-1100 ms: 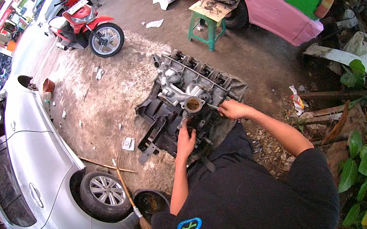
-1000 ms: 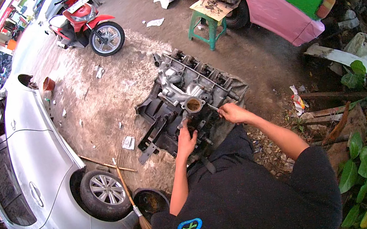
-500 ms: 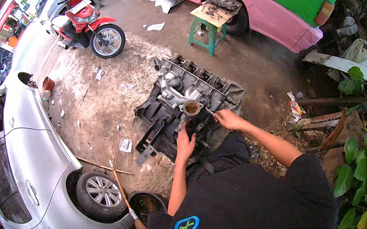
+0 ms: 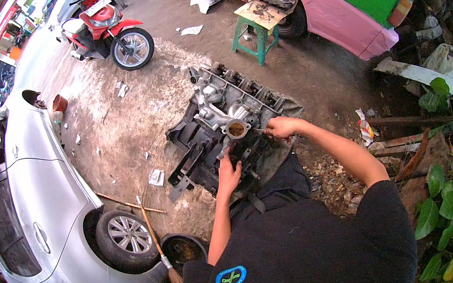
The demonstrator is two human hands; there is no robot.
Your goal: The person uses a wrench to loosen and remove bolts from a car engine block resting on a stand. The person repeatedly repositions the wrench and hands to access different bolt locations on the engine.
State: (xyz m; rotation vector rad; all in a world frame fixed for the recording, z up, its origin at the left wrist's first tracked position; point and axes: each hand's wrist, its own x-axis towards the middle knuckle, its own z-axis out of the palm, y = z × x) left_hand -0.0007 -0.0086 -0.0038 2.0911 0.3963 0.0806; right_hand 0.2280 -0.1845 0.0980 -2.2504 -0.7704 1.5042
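An engine [image 4: 205, 90] with silver intake casting and dark housings lies on a grimy sheet in front of me. Its round flanged opening [image 4: 236, 130] has a brown inside. Just below that flange my left hand [image 4: 229, 170] is closed around a greyish fitting, partly hidden by the fingers. To the right of the flange my right hand [image 4: 283, 127] grips a thin metal tool [image 4: 265, 132], held against the engine; the tool's far end is too small to make out. My legs in dark trousers are close against the engine's near side.
A silver car [image 4: 38, 189] stands left, with a broom [image 4: 150, 226] and black basin [image 4: 186, 247] beside it. Beyond are a red scooter [image 4: 102, 26], a green stool [image 4: 250, 38] carrying parts, and a pink-green van [image 4: 335, 12]. Planks [image 4: 395, 122], debris and plants [image 4: 449, 204] line the right.
My right hand and forearm dipped slightly half a second ago and are now higher, with the tool still held. My left hand stays at the fitting below the flange.
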